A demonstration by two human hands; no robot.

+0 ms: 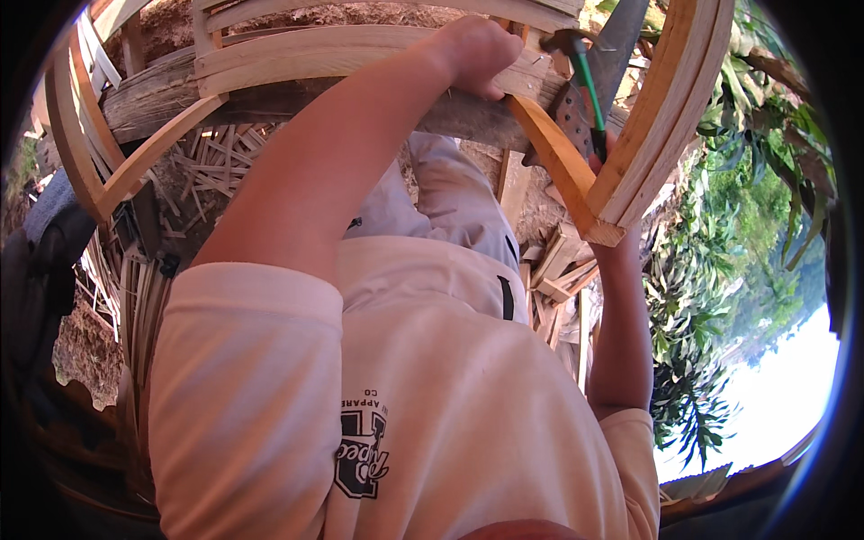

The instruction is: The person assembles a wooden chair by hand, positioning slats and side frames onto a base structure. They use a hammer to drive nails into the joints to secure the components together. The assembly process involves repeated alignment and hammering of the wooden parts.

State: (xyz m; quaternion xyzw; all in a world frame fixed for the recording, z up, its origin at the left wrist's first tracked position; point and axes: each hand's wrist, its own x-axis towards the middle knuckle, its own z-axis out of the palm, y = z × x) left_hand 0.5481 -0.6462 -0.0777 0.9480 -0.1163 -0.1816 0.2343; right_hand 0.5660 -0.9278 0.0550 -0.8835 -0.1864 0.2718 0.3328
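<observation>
My left hand (483, 56) reaches across to the right end of a curved wooden slat (315, 54). Its fingers are closed at the slat's edge, and what they pinch, if anything, is hidden. A hammer (589, 85) with a green handle and dark head is upright to the right of that hand, its head close to the slat's end. My right hand (610, 144) grips the lower end of the handle, mostly covered by the angled wooden frame piece (562, 171). Behind the hammer shows a wide grey blade (619, 45), like a handsaw's.
Thick curved wooden rails (670, 99) rise at the right, and another angled frame corner (103, 202) juts in at the left. A weathered beam (450, 117) runs below the slat. Wood offcuts (220, 157) litter the ground. Green leafy plants (702, 306) grow at the right.
</observation>
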